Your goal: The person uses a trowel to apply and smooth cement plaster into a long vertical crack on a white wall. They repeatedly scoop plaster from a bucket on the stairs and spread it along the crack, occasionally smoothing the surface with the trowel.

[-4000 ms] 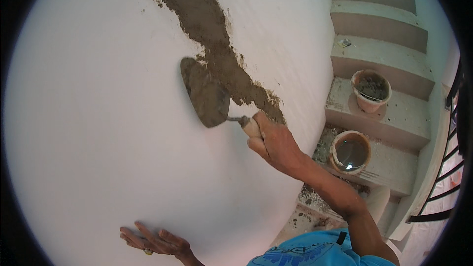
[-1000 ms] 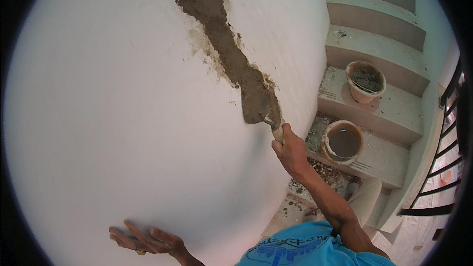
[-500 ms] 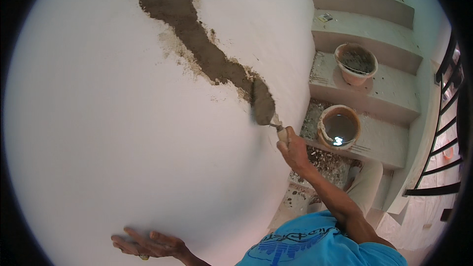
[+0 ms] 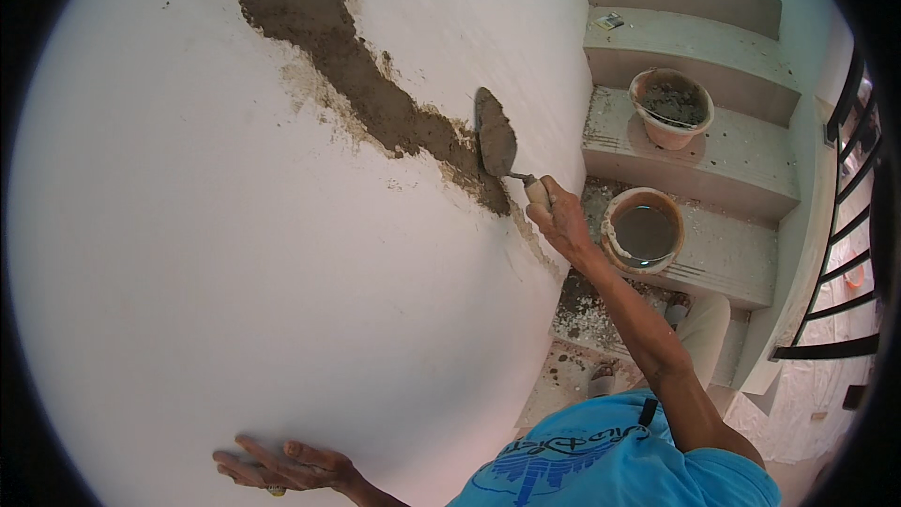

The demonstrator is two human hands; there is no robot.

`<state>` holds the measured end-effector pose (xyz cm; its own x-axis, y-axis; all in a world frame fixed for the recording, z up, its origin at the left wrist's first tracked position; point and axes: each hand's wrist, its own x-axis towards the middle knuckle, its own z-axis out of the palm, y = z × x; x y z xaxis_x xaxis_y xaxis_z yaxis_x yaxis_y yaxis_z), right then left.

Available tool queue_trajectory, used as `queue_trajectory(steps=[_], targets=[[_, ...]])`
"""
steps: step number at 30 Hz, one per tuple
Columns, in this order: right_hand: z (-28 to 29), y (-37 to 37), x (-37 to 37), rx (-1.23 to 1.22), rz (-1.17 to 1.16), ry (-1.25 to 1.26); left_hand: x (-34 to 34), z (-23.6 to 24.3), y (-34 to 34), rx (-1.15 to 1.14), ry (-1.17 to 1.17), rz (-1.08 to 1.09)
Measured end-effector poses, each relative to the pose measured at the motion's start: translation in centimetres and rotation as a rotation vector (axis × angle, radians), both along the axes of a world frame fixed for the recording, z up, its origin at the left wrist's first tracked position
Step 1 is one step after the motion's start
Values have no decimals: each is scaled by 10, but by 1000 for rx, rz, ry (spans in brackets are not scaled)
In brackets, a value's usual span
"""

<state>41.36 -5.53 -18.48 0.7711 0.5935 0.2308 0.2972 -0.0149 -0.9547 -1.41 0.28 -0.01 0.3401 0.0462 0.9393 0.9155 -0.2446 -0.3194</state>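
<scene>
My right hand [image 4: 561, 216] is closed around the pale handle of a trowel [image 4: 495, 136]. Grey-brown mortar covers the trowel's leaf-shaped blade, which is beside the lower end of a long mortar strip [image 4: 352, 66] on the white wall [image 4: 282, 319]. The strip runs up and to the left, with ragged, crumbly edges. Low on the wall rests my left hand [image 4: 286, 465], its fingers spread and nothing in it. A ring shows on one of its fingers.
Stairs [image 4: 694, 33] climb along the right. One bucket [image 4: 671, 108] of mortar stands on a step; below it is a bucket [image 4: 644, 231] of murky water. Debris [image 4: 596, 314] litters the lower steps near my feet. A black railing [image 4: 849, 221] bounds the far right.
My right hand has moved the trowel up and slightly left, uncovering fresh mortar at the strip's lower end. My left hand stays in place. The view has shifted slightly.
</scene>
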Motion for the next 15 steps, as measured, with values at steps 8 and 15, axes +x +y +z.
queue_trajectory(steps=[8,15], targets=[[-1,3,-48,40,85,-153,-2,1,1,30,24,0],[-47,-32,-65,-154,-3,-160,0,1,3,29,9,-51]])
